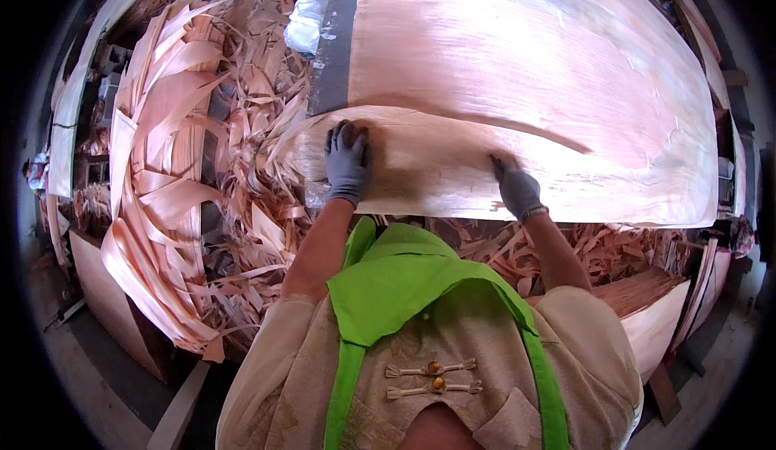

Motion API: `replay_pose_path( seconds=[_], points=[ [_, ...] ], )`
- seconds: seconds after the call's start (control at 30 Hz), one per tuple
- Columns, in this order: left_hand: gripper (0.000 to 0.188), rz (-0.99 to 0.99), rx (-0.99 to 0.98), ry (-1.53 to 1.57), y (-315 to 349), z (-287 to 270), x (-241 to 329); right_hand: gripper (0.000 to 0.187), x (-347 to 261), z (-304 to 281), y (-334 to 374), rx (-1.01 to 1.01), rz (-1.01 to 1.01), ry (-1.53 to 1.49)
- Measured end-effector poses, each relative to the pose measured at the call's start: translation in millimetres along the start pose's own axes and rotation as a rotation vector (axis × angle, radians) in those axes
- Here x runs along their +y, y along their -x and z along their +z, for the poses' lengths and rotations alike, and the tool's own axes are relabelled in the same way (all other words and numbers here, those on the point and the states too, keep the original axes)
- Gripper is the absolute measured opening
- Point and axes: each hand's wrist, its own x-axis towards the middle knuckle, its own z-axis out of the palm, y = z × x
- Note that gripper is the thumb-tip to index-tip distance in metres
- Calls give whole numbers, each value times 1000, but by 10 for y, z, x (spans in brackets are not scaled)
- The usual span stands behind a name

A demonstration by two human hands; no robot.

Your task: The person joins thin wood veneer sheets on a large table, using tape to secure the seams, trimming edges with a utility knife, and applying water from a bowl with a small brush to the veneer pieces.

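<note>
Both my hands wear grey gloves and rest over a strip of pale wood veneer laid along the near side of a large veneer sheet. My left hand lies flat on the strip's left end, fingers stretched forward. Farther right, my right hand is closed, its fingers drawn to a narrow dark tip against the veneer. Whether a small tool is in it I cannot make out. Beyond the hands, the strip's curved far edge lifts slightly and casts a dark shadow.
Curled veneer scraps heap up left of the work surface, beside a tall bundle of long strips. A dark board edge borders the sheet, with a clear plastic bag on it. More scraps lie below the near edge.
</note>
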Motion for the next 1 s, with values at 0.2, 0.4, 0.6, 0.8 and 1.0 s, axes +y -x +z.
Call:
replay_pose_path(
  seconds=[0.2,0.4,0.6,0.8,1.0],
  points=[
    [35,11,32,-24,-23,-28,-11,28,199,114,505,10,136,95],
    [35,8,2,-22,11,-22,-23,37,-144,316,408,118,27,16],
    [48,-69,-17,17,42,108,-117,25,-1941,531,-339,12,-247,-103],
    [54,-137,-38,92,-7,44,-16,22,-2346,567,-677,-9,-183,2],
    [59,-81,-216,-162,-36,-9,47,23,-2458,483,-738,-80,-113,98]
  ],
)
